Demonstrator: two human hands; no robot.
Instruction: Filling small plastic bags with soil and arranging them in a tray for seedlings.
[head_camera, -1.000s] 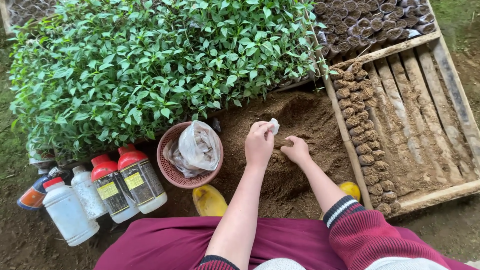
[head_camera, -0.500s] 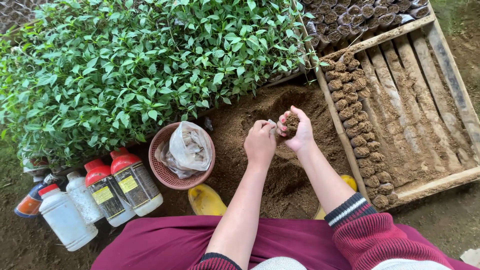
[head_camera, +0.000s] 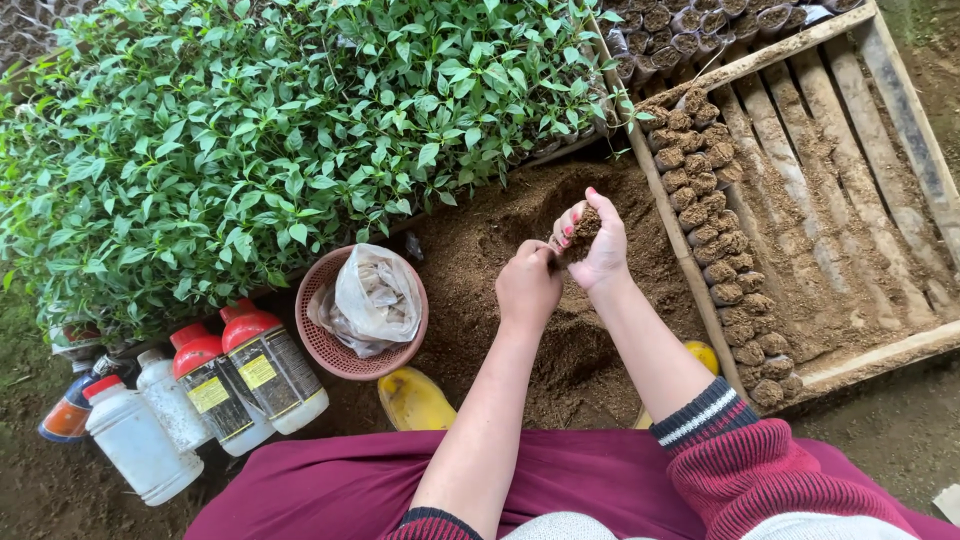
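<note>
Both hands rose off the brown soil heap (head_camera: 500, 250); my right hand (head_camera: 598, 245) cupped a soil clump (head_camera: 583, 226), left hand (head_camera: 527, 285) fingers pinching beside it.

At lower left we see two red-capped bottles (head_camera: 250, 375) with yellow-and-dark labels, two plain white bottles (head_camera: 135, 440) beside them, and a clear plastic bag (head_camera: 372, 297) in the pink basket (head_camera: 325, 350).

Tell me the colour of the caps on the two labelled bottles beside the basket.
Red, seen clearly in the head view: both bottles beside the basket have red caps.
</note>
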